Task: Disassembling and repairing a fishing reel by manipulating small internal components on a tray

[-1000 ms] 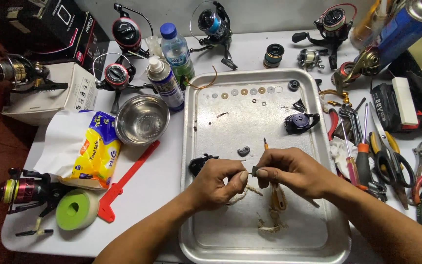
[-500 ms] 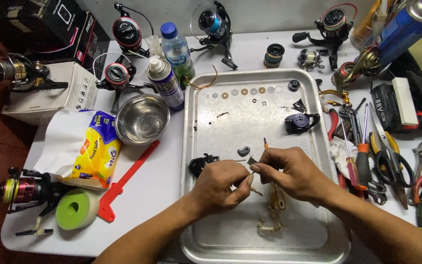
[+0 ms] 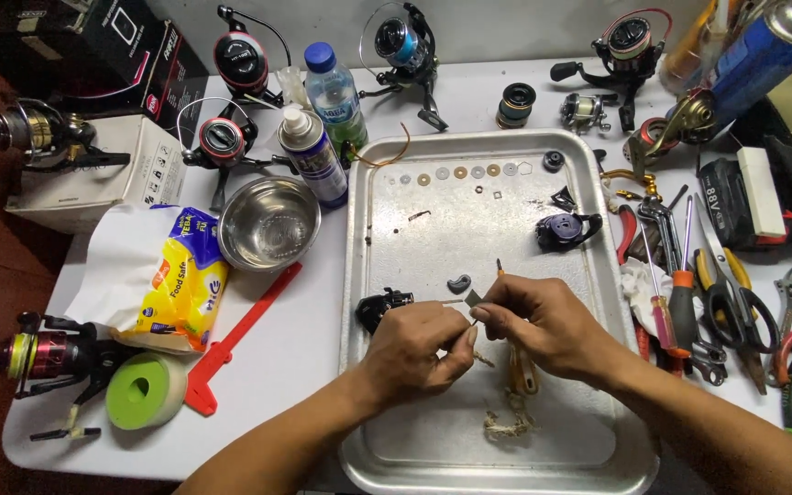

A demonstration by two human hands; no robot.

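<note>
Over the metal tray (image 3: 598, 302), my left hand (image 3: 414, 353) and right hand (image 3: 543, 321) meet fingertip to fingertip, pinched together on a small grey metal part (image 3: 472, 297) just below the tray's centre. Its long axis runs roughly nine to three o'clock. A black reel piece (image 3: 380, 307) lies at nine o'clock of my hands, a dark purple housing (image 3: 563, 230) at one o'clock, washers (image 3: 460, 171) at twelve, frayed twine (image 3: 506, 424) at six.
</note>
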